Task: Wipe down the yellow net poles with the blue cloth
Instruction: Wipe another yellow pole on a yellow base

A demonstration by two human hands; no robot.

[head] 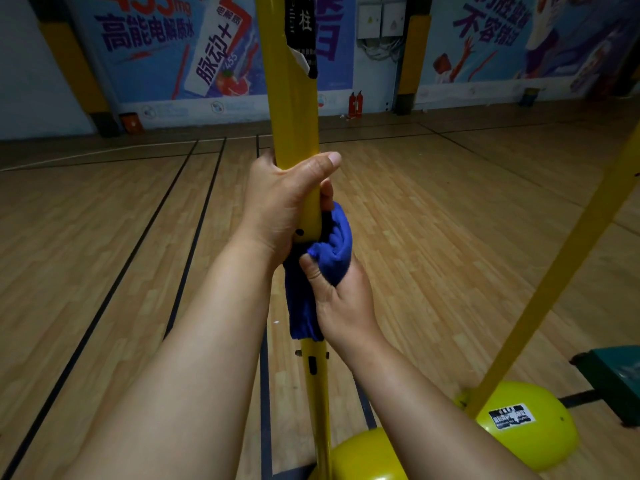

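— What stands on the wooden floor (433, 220)?
— A yellow pole (292, 109), upright on a rounded base (367, 459); a second pole (561, 271) leans at right.
— And the hands?
— The left hand (280, 202) grips the pole. Just below, the right hand (341, 303) pinches the blue cloth (318, 268) wrapped round it.

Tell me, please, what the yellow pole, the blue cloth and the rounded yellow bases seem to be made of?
The yellow pole looks like painted metal tube: glossy sheen, punched slots lower down. The blue cloth, held by the right hand, appears to be soft microfibre or terry, judging by its fuzzy folds. The rounded yellow bases seem moulded plastic, smooth and shiny, though coated metal is possible.
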